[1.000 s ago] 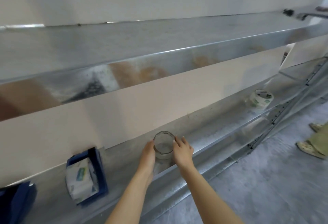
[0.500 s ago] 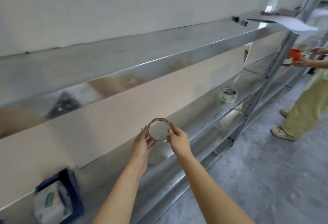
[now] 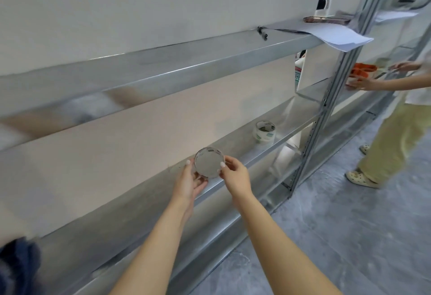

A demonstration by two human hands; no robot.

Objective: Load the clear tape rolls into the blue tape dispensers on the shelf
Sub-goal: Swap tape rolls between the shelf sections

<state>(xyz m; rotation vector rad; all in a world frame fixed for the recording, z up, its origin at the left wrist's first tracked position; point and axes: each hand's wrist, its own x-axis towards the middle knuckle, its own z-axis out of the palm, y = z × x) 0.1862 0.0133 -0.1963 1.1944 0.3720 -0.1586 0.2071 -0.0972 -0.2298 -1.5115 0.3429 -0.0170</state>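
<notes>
Centre of the frame: both hands hold one clear tape roll (image 3: pixel 209 162) up just above the lower metal shelf (image 3: pixel 235 147), open face turned toward the camera.
Left hand (image 3: pixel 189 183): fingers curled around the roll's left and bottom edge, gripping it.
Right hand (image 3: pixel 235 174): fingertips pinched on the roll's right rim, so it's gripping too.
Other roll: a second clear tape roll (image 3: pixel 264 132) sits on the same shelf, further right, well apart from the hands.
Dispenser: only a blurry dark blue shape (image 3: pixel 17 264) at the lower left edge, probably one of the blue dispensers, can't say for sure.
Risk: it's a light fingertip hold on a slick roll, so it could slip, drop onto the shelf and roll off the front edge. Also the dispenser is way off to the left while the view points right, so lining up could be awkward imo.
Surface: shiny bare metal shelving, smooth, nothing to stop a rolling thing.
Room: white wall behind, grey concrete floor (image 3: pixel 338 236), papers (image 3: pixel 335 35) on the upper shelf, another person (image 3: pixel 396 131) at the right working on the next bay.
</notes>
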